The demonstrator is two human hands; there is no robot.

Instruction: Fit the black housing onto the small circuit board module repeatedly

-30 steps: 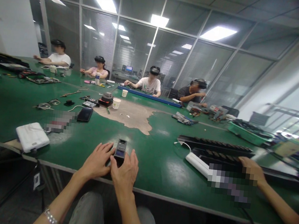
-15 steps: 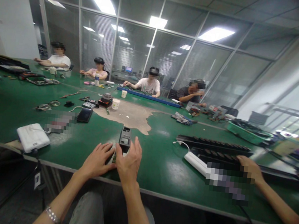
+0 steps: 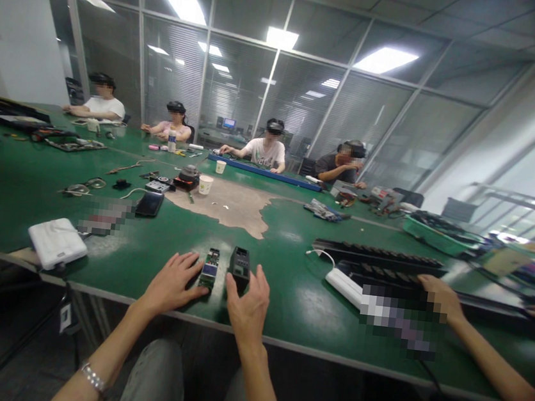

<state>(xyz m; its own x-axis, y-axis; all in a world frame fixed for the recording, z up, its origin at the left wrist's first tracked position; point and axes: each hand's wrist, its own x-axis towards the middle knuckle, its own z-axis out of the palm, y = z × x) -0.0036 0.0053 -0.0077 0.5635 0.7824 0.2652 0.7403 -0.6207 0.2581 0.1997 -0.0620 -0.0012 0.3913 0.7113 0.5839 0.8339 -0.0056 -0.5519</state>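
A narrow green circuit board [image 3: 209, 270] with a blue part on it is on the table near the front edge. My left hand [image 3: 172, 283] lies at its left side, fingers bent along it and the thumb at its near end. Just to the right of the board, a small gap apart, is a black plastic housing [image 3: 240, 263] with openings in its upper face. My right hand [image 3: 249, 301] grips the housing between the thumb on its left and the fingers on its right.
A white power bank [image 3: 57, 242] and a phone [image 3: 150, 204] lie to the left. Black slotted strips [image 3: 381, 257] and a white device with a cable [image 3: 347, 288] are at the right, near another person's hand [image 3: 440, 299]. Paper cups [image 3: 205, 184] and several seated people are farther off.
The black housing has moved right, away from the circuit board, with my right hand. The board now shows fully beside my left hand, which has stayed nearly in place.
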